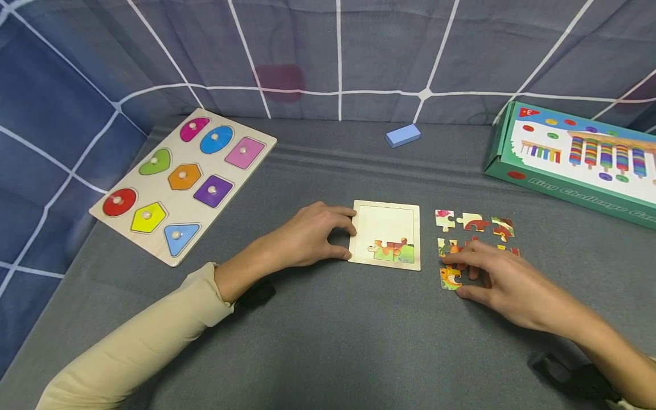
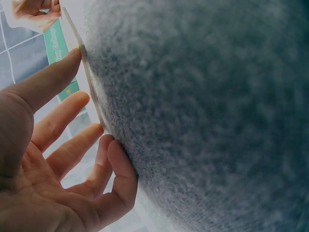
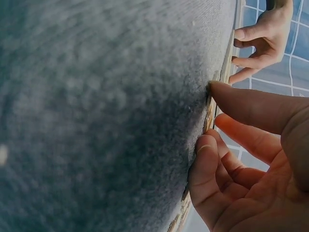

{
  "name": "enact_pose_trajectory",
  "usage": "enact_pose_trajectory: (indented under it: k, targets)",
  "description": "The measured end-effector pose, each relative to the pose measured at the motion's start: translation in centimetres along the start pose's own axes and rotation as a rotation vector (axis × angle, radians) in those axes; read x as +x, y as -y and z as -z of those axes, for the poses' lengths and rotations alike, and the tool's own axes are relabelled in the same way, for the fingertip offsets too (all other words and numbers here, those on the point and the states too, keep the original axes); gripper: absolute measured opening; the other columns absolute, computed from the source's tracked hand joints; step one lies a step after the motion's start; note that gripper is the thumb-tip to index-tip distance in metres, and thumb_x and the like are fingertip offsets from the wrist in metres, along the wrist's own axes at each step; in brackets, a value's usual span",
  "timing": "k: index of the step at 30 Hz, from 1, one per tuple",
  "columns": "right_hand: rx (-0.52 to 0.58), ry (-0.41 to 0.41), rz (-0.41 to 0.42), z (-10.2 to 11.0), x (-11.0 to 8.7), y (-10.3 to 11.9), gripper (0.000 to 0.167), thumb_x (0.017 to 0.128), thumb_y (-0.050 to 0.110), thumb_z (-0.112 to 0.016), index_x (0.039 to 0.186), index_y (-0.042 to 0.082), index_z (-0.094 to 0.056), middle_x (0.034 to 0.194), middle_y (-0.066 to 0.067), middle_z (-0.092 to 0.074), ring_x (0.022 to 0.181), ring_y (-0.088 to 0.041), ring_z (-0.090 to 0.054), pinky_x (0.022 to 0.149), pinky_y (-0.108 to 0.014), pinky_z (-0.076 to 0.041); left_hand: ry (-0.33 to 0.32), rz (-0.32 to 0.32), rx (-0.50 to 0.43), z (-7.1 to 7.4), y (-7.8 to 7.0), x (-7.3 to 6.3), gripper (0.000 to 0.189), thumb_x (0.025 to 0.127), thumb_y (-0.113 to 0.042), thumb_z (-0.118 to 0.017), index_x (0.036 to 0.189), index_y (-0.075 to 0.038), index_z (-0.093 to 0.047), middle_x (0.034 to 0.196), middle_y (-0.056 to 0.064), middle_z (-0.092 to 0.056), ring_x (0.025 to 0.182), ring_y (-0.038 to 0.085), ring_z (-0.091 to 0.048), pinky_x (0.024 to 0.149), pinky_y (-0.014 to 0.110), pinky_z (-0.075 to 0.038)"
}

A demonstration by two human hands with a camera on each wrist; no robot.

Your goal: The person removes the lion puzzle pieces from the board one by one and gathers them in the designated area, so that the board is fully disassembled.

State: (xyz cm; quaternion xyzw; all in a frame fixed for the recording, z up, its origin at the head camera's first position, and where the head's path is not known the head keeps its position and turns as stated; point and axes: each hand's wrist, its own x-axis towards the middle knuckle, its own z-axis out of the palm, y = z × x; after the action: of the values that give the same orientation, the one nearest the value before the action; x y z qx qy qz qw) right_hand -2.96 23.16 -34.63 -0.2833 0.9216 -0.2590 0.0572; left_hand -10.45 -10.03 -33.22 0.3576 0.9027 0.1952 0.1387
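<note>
A square wooden puzzle tray [image 1: 386,219] lies on the grey cloth, with a few joined jigsaw pieces [image 1: 394,250] along its lower right inside. My left hand [image 1: 320,233] touches the tray's left edge, fingers apart, thumb by the lower corner. To the right, loose jigsaw pieces [image 1: 474,221] lie in rows. My right hand [image 1: 504,279] is over the lower rows; its thumb and index finger pinch the edges of an orange-and-yellow jigsaw piece [image 1: 451,279] at the lower left. Several pieces are partly hidden beneath this hand. In the right wrist view, the right fingertips [image 3: 205,141] are down at the cloth.
A wooden board [image 1: 205,162] with knobbed coloured shapes lies at the left. At the back is a small blue block [image 1: 403,136]. A green game box [image 1: 579,165] stands at the right. A checked blue curtain [image 1: 307,51] hangs behind the table.
</note>
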Motion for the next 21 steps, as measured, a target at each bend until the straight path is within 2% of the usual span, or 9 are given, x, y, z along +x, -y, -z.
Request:
enact_pose_trajectory:
  k: [7,14,17,21]
  targets:
    - [0.017,-0.053,0.011,0.1,0.4,0.6,0.044,0.078,0.014,-0.084,0.119,0.02,-0.069,0.09,0.016,-0.053,0.076,-0.001,-0.048,0.06,-0.022,-0.039,0.004,0.005,0.001,-0.1,0.1,0.0,0.034,0.08,-0.027,-0.084,0.11,-0.012,-0.074,0.139,0.009,-0.057,0.125,0.025,-0.054,0.104,0.044,-0.037]
    - [0.126,-0.106,0.029,-0.4,2.2,2.2,0.037,0.079,0.008,-0.083,0.113,0.016,-0.069,0.086,0.011,-0.054,0.071,-0.004,-0.049,0.059,-0.019,-0.04,0.009,0.015,-0.004,0.0,0.0,-0.1,0.034,0.08,-0.026,-0.084,0.109,-0.012,-0.074,0.139,0.008,-0.057,0.125,0.025,-0.054,0.104,0.044,-0.037]
    - [0.152,-0.099,0.053,-0.7,3.4,3.0,0.038,0.079,0.007,-0.082,0.113,0.014,-0.069,0.084,0.01,-0.054,0.069,-0.005,-0.048,0.058,-0.02,-0.04,0.007,0.015,-0.003,0.0,0.0,-0.1,0.034,0.08,-0.026,-0.084,0.109,-0.012,-0.073,0.14,0.008,-0.056,0.125,0.025,-0.054,0.105,0.044,-0.037]
    - [0.16,-0.048,0.054,-1.2,4.9,4.1,0.036,0.081,0.009,-0.081,0.115,0.015,-0.069,0.082,0.008,-0.052,0.067,-0.006,-0.047,0.058,-0.024,-0.04,0.007,0.014,0.004,0.0,0.0,-0.1,0.034,0.08,-0.027,-0.084,0.11,-0.013,-0.073,0.139,0.008,-0.057,0.125,0.024,-0.054,0.105,0.043,-0.037]
